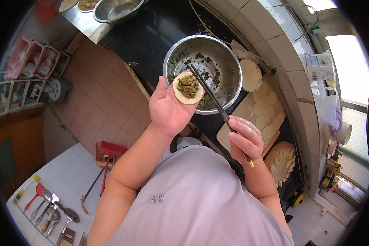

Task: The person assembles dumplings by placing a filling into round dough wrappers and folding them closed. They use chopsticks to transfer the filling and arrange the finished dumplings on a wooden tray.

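On the upturned palm of my left hand (173, 110) lies a round dumpling wrapper (187, 101). A mound of minced filling (188, 87) with chopped greens sits at its centre. My right hand (247, 138) grips a pair of dark chopsticks (213, 98), whose tips are above the bowl, just past the wrapper's upper edge. Beneath the tips is a large stainless steel bowl (232, 81) with scraps of green filling on its base and walls. The wrapper and left fingers overlap the bowl's near left rim in this view.
Right of the bowl, flat wrappers (263, 112) lie on a cutting board (230, 132). Folded dumplings (290, 164) line a round board. A dish of flour-like powder (250, 75) stands by the tiled wall. Another metal bowl (118, 10) is at the counter's far left.
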A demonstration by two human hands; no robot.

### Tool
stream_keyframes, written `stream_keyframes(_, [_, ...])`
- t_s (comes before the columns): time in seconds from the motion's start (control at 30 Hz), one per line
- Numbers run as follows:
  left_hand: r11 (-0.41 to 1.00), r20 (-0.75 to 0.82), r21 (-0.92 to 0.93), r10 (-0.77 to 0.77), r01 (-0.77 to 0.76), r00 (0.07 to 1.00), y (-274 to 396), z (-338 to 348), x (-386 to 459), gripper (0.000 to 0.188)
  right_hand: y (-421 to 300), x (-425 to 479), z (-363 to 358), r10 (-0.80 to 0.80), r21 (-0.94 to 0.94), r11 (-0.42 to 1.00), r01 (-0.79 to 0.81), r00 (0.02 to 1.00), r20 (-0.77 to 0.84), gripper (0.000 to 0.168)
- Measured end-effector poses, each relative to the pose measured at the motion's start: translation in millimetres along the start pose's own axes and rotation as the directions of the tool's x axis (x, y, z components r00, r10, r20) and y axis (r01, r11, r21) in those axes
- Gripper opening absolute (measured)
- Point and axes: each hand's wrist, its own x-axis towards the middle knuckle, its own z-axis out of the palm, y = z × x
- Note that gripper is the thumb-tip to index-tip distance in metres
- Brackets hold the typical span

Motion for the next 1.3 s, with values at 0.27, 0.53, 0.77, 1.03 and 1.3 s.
stream_keyframes(0.27, [1.000, 0.055, -0.030, -0.001, 0.003, 0.998, -1.0, 16.5, -1.3, 0.080, -9.3, -3.5, -8.1, -0.090, -0.083, 0.989, 0.120, 0.951, 0.296, 0.018])
stream_keyframes(0.53, [0.999, 0.022, 0.003, 0.036, -0.036, 0.999, 1.8, 6.3, -0.8, 0.076, -28.6, -19.1, -23.2, 0.172, 0.131, 0.977, -0.166, 0.984, -0.037, 0.009])
stream_keyframes(0.77, [0.998, 0.016, 0.057, -0.036, 0.035, 0.999, -1.2, 8.5, -6.5, 0.073, -7.6, -14.6, -21.3, 0.797, 0.849, 0.376, -0.371, 0.597, -0.092, 0.018])
stream_keyframes(1.03, [0.992, 0.024, 0.112, -0.064, 0.061, 0.998, 1.8, 1.4, 0.3, 0.072, 11.1, -24.4, -29.0, 0.874, 0.905, 0.193, -0.379, 0.487, 0.017, 0.016])
stream_keyframes(1.3, [0.994, 0.041, 0.086, -0.068, 0.064, 0.997, 6.5, 10.5, 15.1, 0.074, 21.9, -37.0, -59.1, 0.887, 0.918, 0.209, -0.336, 0.461, -0.032, 0.016])
